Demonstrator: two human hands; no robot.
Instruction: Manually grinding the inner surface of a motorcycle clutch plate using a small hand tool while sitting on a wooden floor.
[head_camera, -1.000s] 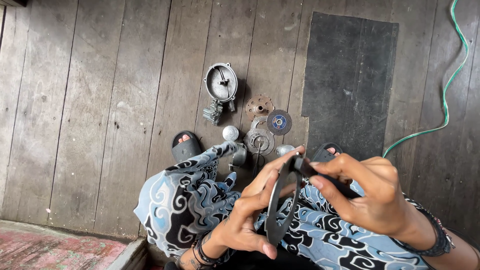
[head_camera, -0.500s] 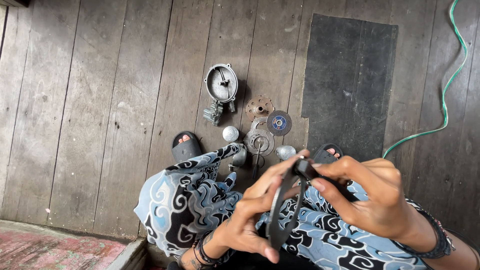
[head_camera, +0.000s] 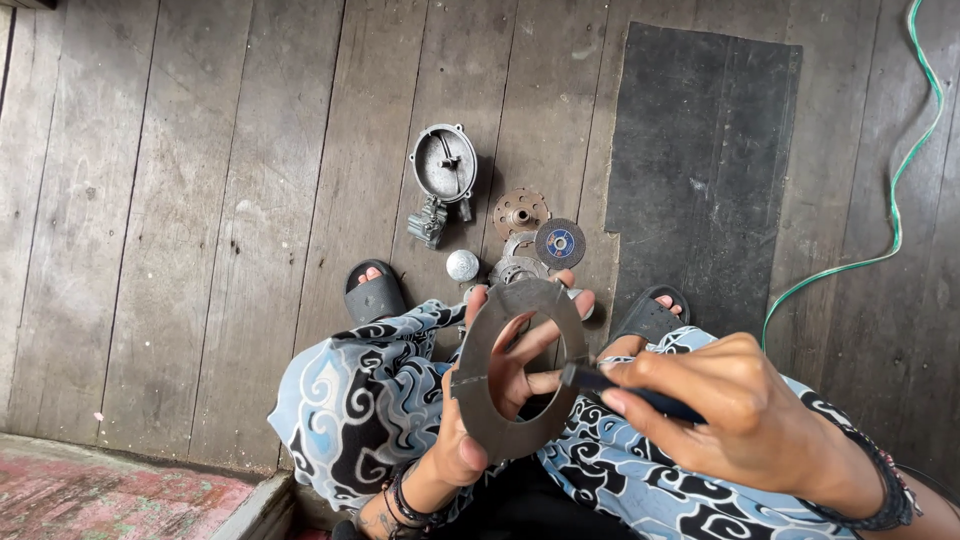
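Hands first: we see the left hand (head_camera: 480, 400) gripping a flat grey metal ring (head_camera: 520, 372), thumb on its lower left face and fingers (head_camera: 540, 335) showing through the centre hole and over the top rim, so the ring stands nearly face-on to us above the lap. The right hand (head_camera: 735, 410) is closed around a dark slim tool (head_camera: 620, 385), whose tip touches the ring's right inner edge. Both hover over patterned blue, black and white trousers (head_camera: 370, 400).

On the wooden floor (head_camera: 200, 200) beyond the knees, near its middle, lies a round grey metal housing (head_camera: 444, 165), open side up, with a small lever-like part inside. Just beside it rest a perforated rusty disc (head_camera: 520, 212), a small blue-centred disc (head_camera: 560, 242) and a shiny dome cap (head_camera: 462, 265). A dark mat (head_camera: 700, 160) covers boards toward the right edge, with a green cable (head_camera: 900, 180) past it.
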